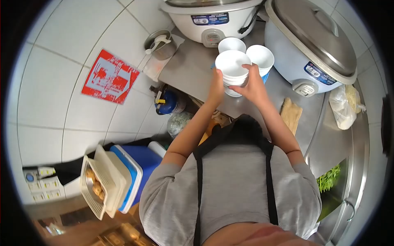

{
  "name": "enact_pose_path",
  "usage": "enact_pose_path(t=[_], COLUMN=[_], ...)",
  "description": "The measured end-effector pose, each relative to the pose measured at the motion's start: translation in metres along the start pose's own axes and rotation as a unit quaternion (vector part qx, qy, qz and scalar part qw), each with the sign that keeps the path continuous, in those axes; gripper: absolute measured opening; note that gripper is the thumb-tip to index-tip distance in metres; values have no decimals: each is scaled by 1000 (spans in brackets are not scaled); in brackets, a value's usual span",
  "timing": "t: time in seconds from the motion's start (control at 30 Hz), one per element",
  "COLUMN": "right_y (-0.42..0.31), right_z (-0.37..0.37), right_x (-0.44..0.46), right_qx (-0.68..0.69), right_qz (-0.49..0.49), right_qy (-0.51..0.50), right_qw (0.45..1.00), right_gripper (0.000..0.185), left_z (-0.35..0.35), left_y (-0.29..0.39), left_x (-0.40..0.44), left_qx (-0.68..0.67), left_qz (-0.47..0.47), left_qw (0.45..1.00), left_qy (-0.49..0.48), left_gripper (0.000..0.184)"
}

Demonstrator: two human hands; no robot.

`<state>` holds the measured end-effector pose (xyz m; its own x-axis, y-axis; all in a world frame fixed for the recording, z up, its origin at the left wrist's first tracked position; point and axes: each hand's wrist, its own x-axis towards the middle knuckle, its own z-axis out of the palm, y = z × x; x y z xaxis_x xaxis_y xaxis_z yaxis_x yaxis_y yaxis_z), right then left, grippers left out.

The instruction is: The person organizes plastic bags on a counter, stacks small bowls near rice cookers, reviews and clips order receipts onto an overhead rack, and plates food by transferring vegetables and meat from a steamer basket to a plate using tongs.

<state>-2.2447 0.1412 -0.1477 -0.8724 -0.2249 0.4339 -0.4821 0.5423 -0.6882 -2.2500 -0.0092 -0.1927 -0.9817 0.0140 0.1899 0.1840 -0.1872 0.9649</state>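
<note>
Both hands hold a stack of white bowls point(233, 64) above the steel counter point(192, 74). My left hand point(216, 87) wraps round the stack's left side. On the right side, my right hand point(253, 83) has a finger over the rim of the top bowl and the thumb lower down against the stack. Another white bowl stack point(232, 45) stands just behind, and a third white stack point(261, 56) with blue at its side is to the right. The lower part of the held stack is partly hidden by my fingers.
Two large cookers point(213, 20) point(310, 49) stand at the back and right. A metal pot point(164, 46) is at the counter's left corner. Brown cardboard point(291, 117) and plastic bags point(344, 107) lie to the right. Baskets point(117, 180) rest on a blue cooler point(143, 166).
</note>
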Motion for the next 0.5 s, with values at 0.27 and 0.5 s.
enact_pose_path(t=[0.27,0.5], right_y=[-29,-36], right_z=[5,-12], right_x=[2,75], right_qx=[-77,-91], right_qz=[-49,-95], right_qy=[21,97], right_qw=[996,987], right_gripper=[73,72], left_z=[-15,-12], left_y=[-13,56], left_x=[-7,73], left_qx=[-116,-56], left_qz=[-25,93], left_qw=[993,994], left_qy=[-19,-21], left_gripper=[60,59])
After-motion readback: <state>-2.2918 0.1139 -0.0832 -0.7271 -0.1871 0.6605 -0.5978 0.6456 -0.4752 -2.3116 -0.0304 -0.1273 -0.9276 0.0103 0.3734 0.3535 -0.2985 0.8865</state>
